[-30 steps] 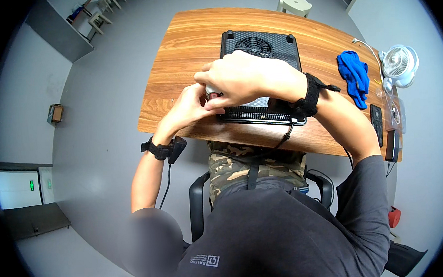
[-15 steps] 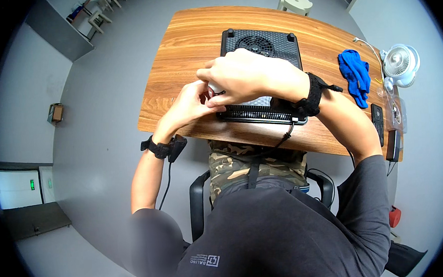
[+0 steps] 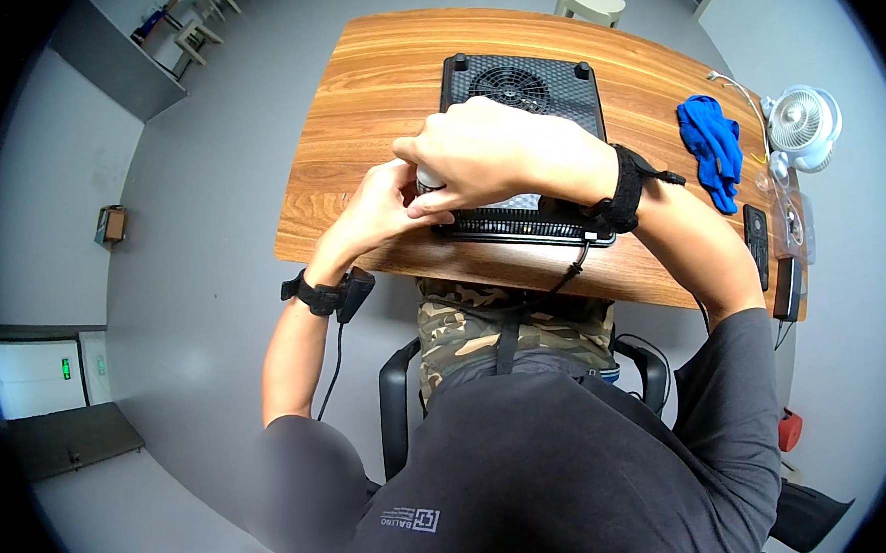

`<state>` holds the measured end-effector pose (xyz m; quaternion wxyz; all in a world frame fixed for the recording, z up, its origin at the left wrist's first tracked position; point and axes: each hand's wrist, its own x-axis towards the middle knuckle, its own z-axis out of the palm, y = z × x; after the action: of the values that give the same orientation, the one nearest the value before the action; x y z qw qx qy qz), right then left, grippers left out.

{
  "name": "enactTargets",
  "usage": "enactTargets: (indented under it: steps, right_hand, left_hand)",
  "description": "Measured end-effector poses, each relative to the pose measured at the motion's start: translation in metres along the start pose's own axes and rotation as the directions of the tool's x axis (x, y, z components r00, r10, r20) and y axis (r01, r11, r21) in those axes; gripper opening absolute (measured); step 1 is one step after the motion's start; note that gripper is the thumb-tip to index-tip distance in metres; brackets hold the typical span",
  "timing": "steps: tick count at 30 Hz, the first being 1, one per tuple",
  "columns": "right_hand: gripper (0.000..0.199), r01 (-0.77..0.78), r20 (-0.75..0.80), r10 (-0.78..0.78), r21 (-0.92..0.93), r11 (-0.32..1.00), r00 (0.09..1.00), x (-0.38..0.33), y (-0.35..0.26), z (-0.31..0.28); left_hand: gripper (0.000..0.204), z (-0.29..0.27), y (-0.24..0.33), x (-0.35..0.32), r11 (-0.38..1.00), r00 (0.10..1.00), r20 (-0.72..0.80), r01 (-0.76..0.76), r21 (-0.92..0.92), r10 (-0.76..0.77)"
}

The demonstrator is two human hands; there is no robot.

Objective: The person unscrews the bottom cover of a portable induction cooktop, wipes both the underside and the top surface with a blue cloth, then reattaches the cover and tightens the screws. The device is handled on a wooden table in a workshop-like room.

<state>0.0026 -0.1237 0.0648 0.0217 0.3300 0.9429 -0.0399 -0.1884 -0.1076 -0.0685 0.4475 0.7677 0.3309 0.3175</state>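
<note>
Over the left front part of a black laptop cooling pad (image 3: 576, 99), my two hands meet around a small white rounded object (image 3: 428, 180). My right hand (image 3: 487, 152) arches over it, back of the hand up, thumb and fingers closed on it. From the left, my left hand (image 3: 384, 207) is closed on its lower side, the thumb close to the right thumb. Most of the object is hidden by fingers, so its kind cannot be made out. The pad shows a round fan grille (image 3: 509, 90) and two small feet at its far edge; a silvery patch shows below my right hand.
The pad lies on a wooden table (image 3: 382, 64). A cable (image 3: 576, 267) runs off its front edge. On the right are a blue cloth (image 3: 712, 152), a white fan (image 3: 801, 123), a black handset-like device (image 3: 755, 245), a black box (image 3: 787, 289) and a clear plastic container (image 3: 796, 226).
The white object has turned slightly between my fingers, and a plainer white side now shows. Both hands stay almost in the same place.
</note>
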Motion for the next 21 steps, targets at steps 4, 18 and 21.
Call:
enactTargets:
  steps: [4,18,21]
  right_hand:
    - [0.039,-0.015,0.062,0.018,-0.044,0.999,0.998,0.007,-0.001,0.002]
    - [0.044,-0.024,0.141,0.025,-0.009,1.000,0.990,0.007,0.001,-0.002]
    - [0.046,0.043,0.093,-0.048,0.062,0.997,0.994,0.003,0.007,0.003]
  left_hand:
    - [0.036,0.001,0.003,-0.001,0.995,0.999,-0.025,-0.028,0.093,0.030]
    - [0.041,0.001,0.009,-0.004,0.999,0.999,-0.037,0.019,-0.041,-0.020]
    - [0.045,0.003,-0.005,-0.001,0.994,0.999,-0.034,0.042,0.097,-0.039]
